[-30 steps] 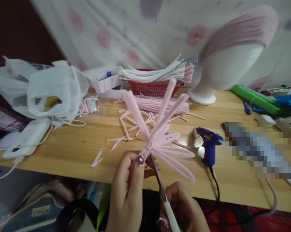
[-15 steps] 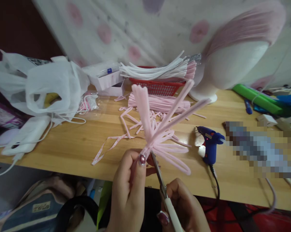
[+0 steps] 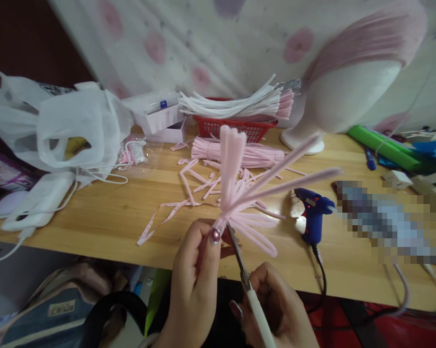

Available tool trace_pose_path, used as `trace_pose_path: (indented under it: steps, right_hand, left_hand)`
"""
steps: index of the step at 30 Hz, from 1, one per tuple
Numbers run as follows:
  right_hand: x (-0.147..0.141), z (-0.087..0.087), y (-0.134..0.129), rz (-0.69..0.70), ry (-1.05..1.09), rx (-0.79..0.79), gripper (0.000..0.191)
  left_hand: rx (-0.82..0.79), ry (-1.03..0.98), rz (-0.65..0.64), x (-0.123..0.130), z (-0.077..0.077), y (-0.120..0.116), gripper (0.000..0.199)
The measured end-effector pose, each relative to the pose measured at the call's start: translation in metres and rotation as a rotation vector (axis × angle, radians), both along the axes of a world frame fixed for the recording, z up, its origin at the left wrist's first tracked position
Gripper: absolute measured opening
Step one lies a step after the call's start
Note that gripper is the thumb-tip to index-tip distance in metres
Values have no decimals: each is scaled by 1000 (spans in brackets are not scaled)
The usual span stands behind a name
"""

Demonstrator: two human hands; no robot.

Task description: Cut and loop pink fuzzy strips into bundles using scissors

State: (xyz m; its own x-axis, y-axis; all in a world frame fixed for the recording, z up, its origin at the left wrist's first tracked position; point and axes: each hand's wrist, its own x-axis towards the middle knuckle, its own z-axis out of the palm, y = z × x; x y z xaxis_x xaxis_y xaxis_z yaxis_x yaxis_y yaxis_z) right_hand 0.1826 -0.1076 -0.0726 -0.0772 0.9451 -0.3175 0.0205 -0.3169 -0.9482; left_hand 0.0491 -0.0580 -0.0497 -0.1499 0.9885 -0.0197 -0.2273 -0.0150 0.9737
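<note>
Pink stems point(image 3: 232, 169) have swung farther right. Left fingers point(image 3: 203, 270) pinch them near their gathered base; right hand point(image 3: 279, 309) grips scissors point(image 3: 257, 309), blade tips beside it.

Pink bundle point(image 3: 232, 166): fuzzy stems, pinched at the base in the left hand point(image 3: 196, 278), up off the tabletop
Clump: thick, upright, blunt-topped
Slanting stems point(image 3: 293, 157): two, reaching up and out to the right
Loops point(image 3: 271, 250): fanned low on the right
Scissors point(image 3: 252, 297): white-handled, in the right hand point(image 3: 277, 304), blades aimed up at the bundle's base
</note>
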Motion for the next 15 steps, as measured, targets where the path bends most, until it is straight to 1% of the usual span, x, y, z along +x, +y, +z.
trace_pose_path:
  steps: [3, 5, 11, 15]
  right_hand:
    - [-1, -1, 3, -33, -63, 53, 34]
    - [-1, -3, 4, -48, -84, 63, 33]
    - [1, -9, 5, -70, -110, 100, 31]
    - [2, -15, 5, -73, -140, 145, 31]
  left_hand:
    - [-19, -39, 42, 4, 1, 3, 21]
    - [-27, -83, 47, 6, 0, 5, 21]
    - [-24, -164, -78, 4, -11, 11, 20]
    - [-43, -241, -89, 4, -16, 13, 21]
